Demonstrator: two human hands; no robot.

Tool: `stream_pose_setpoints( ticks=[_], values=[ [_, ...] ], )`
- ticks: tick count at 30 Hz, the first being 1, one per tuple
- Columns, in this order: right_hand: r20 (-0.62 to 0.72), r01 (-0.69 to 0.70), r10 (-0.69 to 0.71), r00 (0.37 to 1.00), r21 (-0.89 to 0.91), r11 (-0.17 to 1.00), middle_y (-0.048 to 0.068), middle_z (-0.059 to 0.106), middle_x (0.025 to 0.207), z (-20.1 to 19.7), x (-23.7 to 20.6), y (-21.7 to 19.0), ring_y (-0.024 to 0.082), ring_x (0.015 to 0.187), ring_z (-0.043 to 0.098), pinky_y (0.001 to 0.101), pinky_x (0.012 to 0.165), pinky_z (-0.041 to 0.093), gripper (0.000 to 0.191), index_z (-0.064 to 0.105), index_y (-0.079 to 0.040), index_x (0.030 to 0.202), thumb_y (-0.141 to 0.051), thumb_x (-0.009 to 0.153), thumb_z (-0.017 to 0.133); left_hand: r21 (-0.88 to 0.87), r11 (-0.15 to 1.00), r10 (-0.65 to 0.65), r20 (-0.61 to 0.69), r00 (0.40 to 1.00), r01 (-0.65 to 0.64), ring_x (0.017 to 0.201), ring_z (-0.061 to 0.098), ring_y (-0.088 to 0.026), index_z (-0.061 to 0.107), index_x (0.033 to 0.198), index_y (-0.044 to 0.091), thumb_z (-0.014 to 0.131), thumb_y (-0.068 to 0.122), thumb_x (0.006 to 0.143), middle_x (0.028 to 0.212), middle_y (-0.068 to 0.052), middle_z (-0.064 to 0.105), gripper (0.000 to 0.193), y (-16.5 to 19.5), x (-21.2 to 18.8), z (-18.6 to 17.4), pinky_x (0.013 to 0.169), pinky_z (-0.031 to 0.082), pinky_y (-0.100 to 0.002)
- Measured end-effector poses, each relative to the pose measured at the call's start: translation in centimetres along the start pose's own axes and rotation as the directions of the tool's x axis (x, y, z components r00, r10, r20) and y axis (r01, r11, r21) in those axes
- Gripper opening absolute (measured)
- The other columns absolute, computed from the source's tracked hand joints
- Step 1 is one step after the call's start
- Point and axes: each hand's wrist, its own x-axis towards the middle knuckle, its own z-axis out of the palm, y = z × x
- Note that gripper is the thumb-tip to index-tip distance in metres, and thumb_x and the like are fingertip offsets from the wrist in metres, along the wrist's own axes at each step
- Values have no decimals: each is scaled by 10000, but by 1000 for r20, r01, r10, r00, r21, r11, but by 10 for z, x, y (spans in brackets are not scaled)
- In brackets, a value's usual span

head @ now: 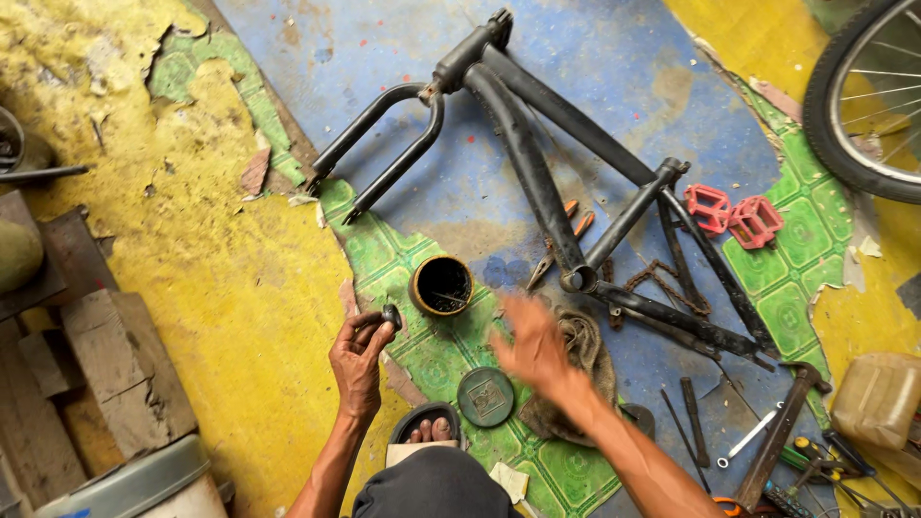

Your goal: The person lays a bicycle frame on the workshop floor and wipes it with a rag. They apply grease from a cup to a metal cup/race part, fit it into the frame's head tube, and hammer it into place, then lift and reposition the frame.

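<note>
Left hand (pixel 360 350) pinching small dark part (pixel 390 315), right hand (pixel 532 347) blurred, perhaps open, over rag (pixel 583 355), grease tin (pixel 441 285) between

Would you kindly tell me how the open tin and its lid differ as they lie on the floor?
The tin stands open, with a dark inside and tan rim; the lid lies flat, grey-green. The tin is beyond the left hand; the lid lies nearer the person, between the arms. Both are round.

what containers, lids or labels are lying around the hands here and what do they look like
Open tin: round, black inside with an orange-yellow rim, on the floor between the hands, dark grease inside.
Lid: round, dark green, flat on the floor below the tin, a squarish embossed mark that is too small to make out.
Plastic jug: cloudy yellowish, at the right edge above the tools.
No signs or screens in view.
</note>
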Motion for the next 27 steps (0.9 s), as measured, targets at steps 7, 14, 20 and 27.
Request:
stream_pose_setpoints(
  ticks=[7,14,20,27],
  values=[
    [446,86,17,895,-209,974,255,274,1623,73,-76,11,432,1445,337,671,1106,304,1004,281,-103,1598,-517,823,767,61,997,-36,-20,999,38,1000,717,-202,662,1161,-36,773,98,877,1087,-154,754,332,-8,-1,8,898,580,-342],
    [612,282,-92,786,-222,933,261,219,1610,71,-70,33,452,1440,288,660,1097,322,1048,211,-142,1585,-475,792,810,78,996,-34,-22,999,36,1005,728,-177,667,1157,-14,754,115,878,1101,-122,750,320,0,-1,2,896,598,-334],
    [545,388,-238,804,-178,904,299,318,1556,65,-71,6,463,1387,380,618,1084,388,1178,177,-89,1604,-401,706,873,28,1000,-7,-25,1000,7,983,709,-179,675,1157,-26,767,90,883,1092,-134,744,312,-8,-3,-8,887,588,-335],
    [-106,165,-158,982,64,984,353,409,1425,23,30,-12,491,1270,502,553,1047,473,1142,302,56,1508,-398,651,906,29,999,-44,-56,997,46,979,715,-180,666,1156,-17,756,85,878,1105,-130,751,310,-8,1,-14,857,587,-331]
  ],
)
